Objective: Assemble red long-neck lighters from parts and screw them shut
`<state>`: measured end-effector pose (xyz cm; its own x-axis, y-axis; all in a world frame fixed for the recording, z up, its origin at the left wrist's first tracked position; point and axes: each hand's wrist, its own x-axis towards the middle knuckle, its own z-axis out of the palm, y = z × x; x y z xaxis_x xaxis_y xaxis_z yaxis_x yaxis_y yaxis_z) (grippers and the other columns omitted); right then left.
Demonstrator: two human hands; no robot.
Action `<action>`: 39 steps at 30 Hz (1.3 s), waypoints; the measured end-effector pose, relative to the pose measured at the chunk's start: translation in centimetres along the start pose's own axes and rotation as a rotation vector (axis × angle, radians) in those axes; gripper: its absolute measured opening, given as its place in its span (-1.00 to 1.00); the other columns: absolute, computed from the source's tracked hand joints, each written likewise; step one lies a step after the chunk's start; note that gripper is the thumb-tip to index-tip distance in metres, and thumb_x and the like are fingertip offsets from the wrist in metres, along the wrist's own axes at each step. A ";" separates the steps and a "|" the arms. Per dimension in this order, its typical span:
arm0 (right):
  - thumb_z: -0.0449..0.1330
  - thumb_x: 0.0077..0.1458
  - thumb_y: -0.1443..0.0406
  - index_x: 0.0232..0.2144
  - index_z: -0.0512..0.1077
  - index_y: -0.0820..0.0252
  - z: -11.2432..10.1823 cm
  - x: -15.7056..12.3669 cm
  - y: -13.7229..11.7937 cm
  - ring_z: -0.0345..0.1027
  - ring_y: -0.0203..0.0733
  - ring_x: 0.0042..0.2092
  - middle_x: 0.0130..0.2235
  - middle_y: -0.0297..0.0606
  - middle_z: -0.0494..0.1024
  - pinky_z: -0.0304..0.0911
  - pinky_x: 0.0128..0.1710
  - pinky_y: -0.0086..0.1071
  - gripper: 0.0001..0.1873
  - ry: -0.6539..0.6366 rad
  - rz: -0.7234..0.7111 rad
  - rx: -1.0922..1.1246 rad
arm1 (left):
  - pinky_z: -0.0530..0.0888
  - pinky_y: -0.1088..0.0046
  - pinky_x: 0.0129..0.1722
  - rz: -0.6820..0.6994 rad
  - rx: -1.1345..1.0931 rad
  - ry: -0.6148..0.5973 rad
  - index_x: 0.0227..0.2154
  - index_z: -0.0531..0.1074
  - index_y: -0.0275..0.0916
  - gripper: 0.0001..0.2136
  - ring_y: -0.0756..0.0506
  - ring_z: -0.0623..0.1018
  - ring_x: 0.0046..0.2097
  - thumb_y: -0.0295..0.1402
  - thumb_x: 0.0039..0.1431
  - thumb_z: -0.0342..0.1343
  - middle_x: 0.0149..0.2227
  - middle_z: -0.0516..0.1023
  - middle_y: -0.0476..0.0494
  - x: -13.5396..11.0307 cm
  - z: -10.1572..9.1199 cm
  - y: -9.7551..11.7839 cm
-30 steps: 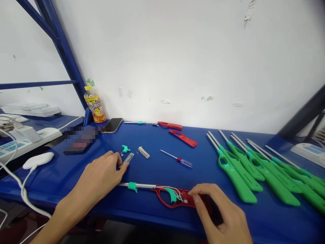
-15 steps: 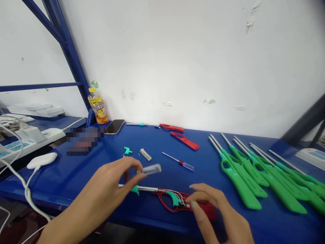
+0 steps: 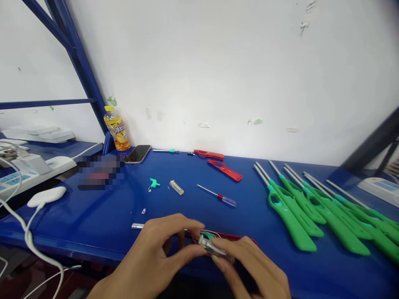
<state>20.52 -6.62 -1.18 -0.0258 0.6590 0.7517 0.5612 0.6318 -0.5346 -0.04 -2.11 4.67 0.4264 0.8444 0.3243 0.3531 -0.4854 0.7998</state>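
A small clear lighter fuel tank [image 3: 218,250] is held between my two hands near the table's front edge. My left hand [image 3: 158,249] has its thumb and forefinger at the tank's valve end, while my right hand [image 3: 255,268] grips the body with thumb and fingers. Just beneath lies an opened red lighter handle [image 3: 232,237] with a teal trigger [image 3: 208,235] and white wires, mostly covered by my hands. Its metal tube [image 3: 137,226] sticks out to the left. A second clear tank [image 3: 176,187] rests behind, close to a loose teal trigger [image 3: 154,183].
A screwdriver [image 3: 218,195] lies mid-table, with two red handle halves [image 3: 225,170] behind it. Several green lighters [image 3: 291,220] are spread on the right. Towards the back left are a phone [image 3: 137,154] and a drink bottle [image 3: 117,131]; white cables [image 3: 29,236] hang at the left edge.
My left hand has brought the clear tank down and right over the red handle. My right hand has left the wires in the handle and closed on the tank's body.
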 end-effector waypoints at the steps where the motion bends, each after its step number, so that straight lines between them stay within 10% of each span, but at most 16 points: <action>1: 0.28 0.35 0.35 -0.01 0.55 0.02 -0.1 0.1 0.1 0.63 -0.24 -0.24 -0.17 -0.37 0.75 0.46 -0.08 -0.42 -0.80 -0.003 -0.012 -0.006 | 0.41 0.71 -0.45 -0.038 -0.019 -0.021 -0.21 0.67 0.01 -0.93 0.07 0.56 -0.38 -0.31 0.27 0.36 -0.30 0.68 0.14 0.1 0.0 0.2; 16: 0.31 0.28 0.45 0.02 0.54 0.15 -0.9 0.2 0.8 0.63 -0.23 -0.22 -0.16 -0.24 0.74 0.53 -0.18 -0.44 -0.71 -0.051 -0.112 -0.034 | 0.51 0.68 -0.33 0.152 0.064 -0.020 -0.01 0.64 0.05 -0.74 0.03 0.65 -0.23 -0.43 0.41 0.16 -0.11 0.68 0.03 -0.5 0.2 0.2; 25: 0.31 0.28 0.41 -0.03 0.58 0.09 -1.0 0.1 0.9 0.68 -0.22 -0.22 -0.16 -0.30 0.76 0.53 -0.11 -0.45 -0.76 -0.010 -0.089 -0.081 | 0.47 0.66 -0.40 -0.028 0.008 -0.029 -0.29 0.69 -0.09 -0.83 0.04 0.60 -0.41 -0.37 0.37 0.19 -0.36 0.70 0.05 0.2 0.1 0.4; 39: 0.29 0.29 0.43 -0.01 0.56 0.07 -1.0 0.0 0.7 0.67 -0.25 -0.19 -0.13 -0.33 0.75 0.52 -0.11 -0.48 -0.74 -0.038 -0.057 -0.041 | 0.50 0.70 -0.27 0.115 0.054 -0.020 -0.23 0.64 -0.07 -0.83 0.07 0.63 -0.34 -0.50 0.36 0.21 -0.32 0.68 0.11 0.1 0.0 0.2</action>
<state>21.74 -6.65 -1.14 -0.0894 0.6380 0.7648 0.5913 0.6519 -0.4747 0.10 -2.18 4.88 0.4830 0.7780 0.4018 0.3452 -0.5908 0.7292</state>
